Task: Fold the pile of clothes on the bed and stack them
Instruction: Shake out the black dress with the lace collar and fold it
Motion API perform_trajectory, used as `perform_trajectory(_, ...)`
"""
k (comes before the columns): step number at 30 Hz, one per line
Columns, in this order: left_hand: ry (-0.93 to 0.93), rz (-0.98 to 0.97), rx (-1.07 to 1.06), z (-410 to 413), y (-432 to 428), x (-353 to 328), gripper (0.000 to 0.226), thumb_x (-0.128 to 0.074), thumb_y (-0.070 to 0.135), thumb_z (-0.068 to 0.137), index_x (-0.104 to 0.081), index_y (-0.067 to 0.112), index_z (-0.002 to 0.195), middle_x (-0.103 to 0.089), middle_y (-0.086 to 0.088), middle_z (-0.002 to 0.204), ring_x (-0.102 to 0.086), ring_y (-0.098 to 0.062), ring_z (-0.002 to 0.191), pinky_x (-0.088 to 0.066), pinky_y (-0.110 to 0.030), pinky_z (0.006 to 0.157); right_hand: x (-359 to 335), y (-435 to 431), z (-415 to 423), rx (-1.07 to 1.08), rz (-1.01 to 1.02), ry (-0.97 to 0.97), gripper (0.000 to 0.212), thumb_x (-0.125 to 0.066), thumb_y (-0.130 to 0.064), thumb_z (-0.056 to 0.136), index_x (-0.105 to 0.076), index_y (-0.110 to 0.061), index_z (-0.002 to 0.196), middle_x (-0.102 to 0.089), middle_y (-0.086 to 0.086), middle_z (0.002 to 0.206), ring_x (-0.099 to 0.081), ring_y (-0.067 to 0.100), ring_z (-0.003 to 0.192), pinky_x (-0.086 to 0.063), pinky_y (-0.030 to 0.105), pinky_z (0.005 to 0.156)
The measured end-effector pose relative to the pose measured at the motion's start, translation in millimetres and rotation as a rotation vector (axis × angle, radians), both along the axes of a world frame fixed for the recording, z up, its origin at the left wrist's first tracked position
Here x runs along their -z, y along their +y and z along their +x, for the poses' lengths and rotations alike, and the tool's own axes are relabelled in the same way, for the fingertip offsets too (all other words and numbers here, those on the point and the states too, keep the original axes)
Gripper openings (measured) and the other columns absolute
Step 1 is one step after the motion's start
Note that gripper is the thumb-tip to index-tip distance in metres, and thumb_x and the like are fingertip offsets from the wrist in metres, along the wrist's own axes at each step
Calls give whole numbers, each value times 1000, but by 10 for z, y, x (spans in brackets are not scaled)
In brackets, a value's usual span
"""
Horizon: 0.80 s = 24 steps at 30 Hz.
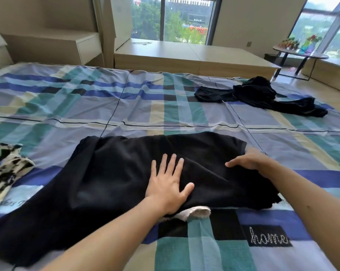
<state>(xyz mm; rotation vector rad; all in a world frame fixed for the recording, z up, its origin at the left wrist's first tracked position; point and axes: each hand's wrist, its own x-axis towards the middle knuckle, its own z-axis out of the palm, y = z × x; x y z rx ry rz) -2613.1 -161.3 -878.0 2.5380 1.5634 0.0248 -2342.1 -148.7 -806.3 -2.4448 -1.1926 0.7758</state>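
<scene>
A large black garment (110, 173) lies spread across the near part of the bed (126, 98), which has a blue, teal and cream check cover. My left hand (168, 184) rests flat on the garment's middle, fingers spread. My right hand (251, 160) lies on its right edge, fingers partly tucked at the cloth; whether it grips the edge is unclear. A white scrap of fabric (194, 212) peeks out below the garment. A second black garment (262, 95) lies crumpled at the far right of the bed. A black-and-cream patterned garment (7, 173) sits at the left edge.
Beyond the bed stand a low wooden platform (194, 53) under the window and a pale bedside cabinet (87, 46). A round side table (300, 53) with colourful items stands at the far right on the wooden floor.
</scene>
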Motion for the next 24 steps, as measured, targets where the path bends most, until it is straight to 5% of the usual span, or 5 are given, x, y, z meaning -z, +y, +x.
perform_trajectory(4, -115, -62, -28, -87, -7, -141, 86, -21, 71, 93, 11, 25, 158, 24, 2, 164, 31, -22, 148, 16, -52, 120, -141, -79, -56, -49, 49, 182, 45, -86, -28, 73, -71, -6, 109, -75, 15, 95, -74, 31, 80, -59, 34, 72)
perform_trajectory(8, -227, -208, -77, -307, -82, -318, 82, -27, 68, 96, 1, 24, 160, 19, 3, 165, 25, -19, 150, 15, -46, 122, -509, -169, -241, -101, 81, 379, 27, -72, -18, 89, -70, -4, 112, -77, 18, 95, -75, 35, 87, -60, 46, 82)
perform_trajectory(13, -900, -702, -207, -830, -2, -698, 67, -43, 68, 92, -51, 26, 144, -48, 9, 149, -39, -13, 142, -21, -40, 123, -1252, 16, -926, -247, 117, 246, 28, -74, -20, 89, -65, -8, 112, -74, 19, 102, -72, 36, 93, -58, 54, 89)
perform_trajectory(19, -1404, -645, -521, -1737, 186, -1334, 63, -33, 67, 98, -55, 18, 129, -70, -11, 119, -71, -31, 103, -55, -46, 90, -1896, 91, -2397, -600, 60, 86, 15, -69, -17, 93, -60, -12, 103, -66, 13, 108, -67, 29, 97, -57, 37, 79)
perform_trajectory(24, -1470, -614, -701, -2249, 209, -1295, 76, -43, 85, 80, -81, 20, 90, -76, -13, 104, -74, -26, 92, -53, -41, 89, -1637, 9, -3223, -793, -36, 661, 34, -58, -21, 100, -52, -7, 130, -59, 14, 133, -64, 29, 116, -52, 41, 100)
